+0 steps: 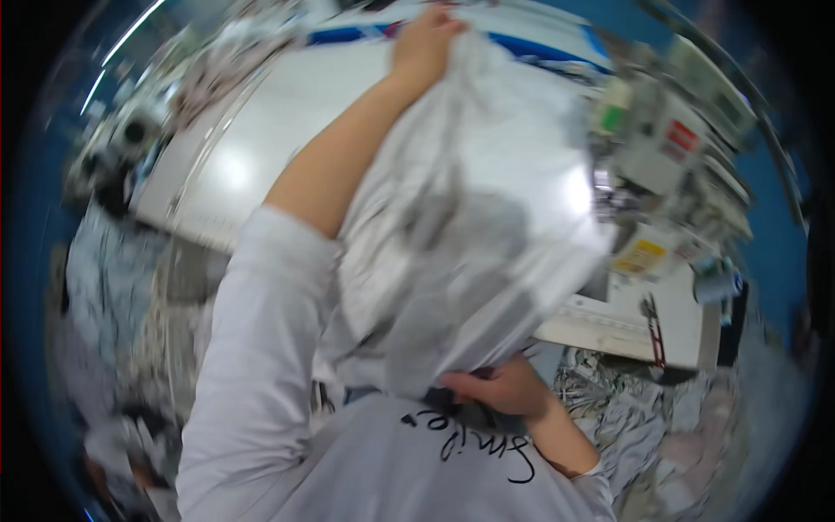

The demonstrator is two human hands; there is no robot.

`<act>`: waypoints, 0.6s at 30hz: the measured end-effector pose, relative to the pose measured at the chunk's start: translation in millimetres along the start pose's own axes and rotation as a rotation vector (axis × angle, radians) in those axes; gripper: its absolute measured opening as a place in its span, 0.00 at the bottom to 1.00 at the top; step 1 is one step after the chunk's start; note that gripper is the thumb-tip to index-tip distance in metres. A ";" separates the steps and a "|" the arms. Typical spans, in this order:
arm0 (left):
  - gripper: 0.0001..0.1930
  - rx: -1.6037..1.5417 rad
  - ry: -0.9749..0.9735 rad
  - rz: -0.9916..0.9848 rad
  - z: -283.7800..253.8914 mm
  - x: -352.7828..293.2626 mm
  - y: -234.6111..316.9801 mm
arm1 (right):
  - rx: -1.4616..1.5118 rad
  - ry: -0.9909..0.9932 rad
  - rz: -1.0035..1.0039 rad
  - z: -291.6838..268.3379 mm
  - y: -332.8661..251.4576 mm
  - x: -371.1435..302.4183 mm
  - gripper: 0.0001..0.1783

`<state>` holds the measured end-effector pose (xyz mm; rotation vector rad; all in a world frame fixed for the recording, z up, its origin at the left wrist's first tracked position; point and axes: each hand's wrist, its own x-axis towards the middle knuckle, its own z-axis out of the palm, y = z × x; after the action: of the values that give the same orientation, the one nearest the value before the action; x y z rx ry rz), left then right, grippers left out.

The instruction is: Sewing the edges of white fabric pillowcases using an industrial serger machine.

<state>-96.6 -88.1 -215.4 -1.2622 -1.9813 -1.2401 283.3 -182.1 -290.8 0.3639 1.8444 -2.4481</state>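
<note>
A large white piece of cloth (522, 130), creased and blurred by motion, is stretched between my hands in front of my body. My left hand (424, 42) reaches far forward, its fingers closed on the cloth's far upper edge. Close to my waist, my right hand (504, 387) grips the near lower edge, the thumb lying over the fabric and the other fingers hidden beneath it. Grey shadows darken the cloth's middle. Whether it is a whole garment or a loose panel, I cannot tell.
Behind the cloth lies a white worktable (235, 165). A sewing machine (661, 139) stands at the right. Near it are red-handled thread snips (654, 331) and a blue-grey thread spool (718, 285). Heaps of fabric (113, 270) lie at the left, and more cloth (644, 426) at lower right.
</note>
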 end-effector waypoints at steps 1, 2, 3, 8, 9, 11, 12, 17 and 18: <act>0.13 -0.126 -0.019 -0.114 -5.0 -5.8 3.5 | -0.303 -0.069 -0.066 13.1 23.1 9.7 0.20; 0.14 -0.137 -0.041 -0.062 -15.8 -14.5 4.3 | -0.553 -0.152 -0.180 26.2 47.9 21.4 0.24; 0.15 -0.175 -0.170 -0.138 -30.1 -26.5 3.5 | -0.389 -0.341 0.153 33.9 71.3 32.6 0.28; 0.20 0.011 -0.390 0.129 -149.6 -124.3 -3.6 | -0.812 -0.334 0.018 76.8 133.9 67.4 0.25; 0.18 -0.090 -0.434 -0.015 -186.4 -157.9 -0.2 | -1.042 -0.367 -0.169 84.4 127.6 70.1 0.22; 0.11 -0.201 -0.683 -0.358 -262.5 -224.4 17.8 | -0.773 -0.485 -0.047 96.2 96.3 76.8 0.21; 0.08 -0.396 -0.720 -0.529 -292.7 -257.2 33.1 | -0.328 -0.385 0.206 107.2 76.5 78.6 0.19; 0.21 -0.107 -0.182 -0.704 -342.4 -384.4 126.6 | 0.348 -0.257 -0.048 148.1 -27.2 94.5 0.26; 0.23 0.165 -0.033 -0.600 -335.3 -394.6 136.3 | 0.327 -0.223 -0.002 159.5 -39.5 91.9 0.26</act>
<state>181.8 -537.7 -299.6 -0.6219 -2.5298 -1.2738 162.2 -314.0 -232.6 0.0942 1.3626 -2.6655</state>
